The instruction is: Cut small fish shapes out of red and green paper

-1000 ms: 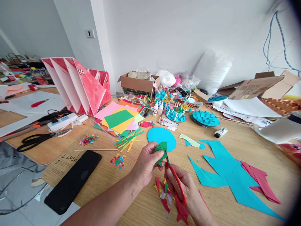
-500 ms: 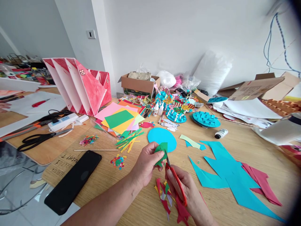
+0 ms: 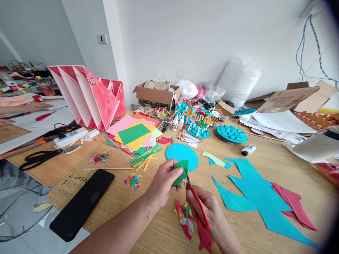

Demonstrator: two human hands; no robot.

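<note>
My left hand (image 3: 162,186) pinches a small green paper piece (image 3: 180,172) above the wooden table (image 3: 137,215). In my right hand (image 3: 209,215) are red-handled scissors (image 3: 198,206), fingers through the loops, with the blades touching the green piece's right edge. Beneath my hands lies a heap of red, yellow and green paper scraps (image 3: 189,224). Just beyond the green piece, a blue paper oval (image 3: 182,156) rests flat on the table.
A black phone (image 3: 82,203) lies at the left. Big blue offcuts (image 3: 254,197) and red offcuts (image 3: 293,204) spread to the right. Coloured sheets (image 3: 134,134), paper strips (image 3: 144,157), black scissors (image 3: 45,157), a glue bottle (image 3: 248,149) and a red folded board (image 3: 87,95) lie beyond. Another person's hands (image 3: 16,111) are at the far left.
My hands have stayed in place with the green piece turned slightly. At the far left, another person's hands have come into view over the papers.
</note>
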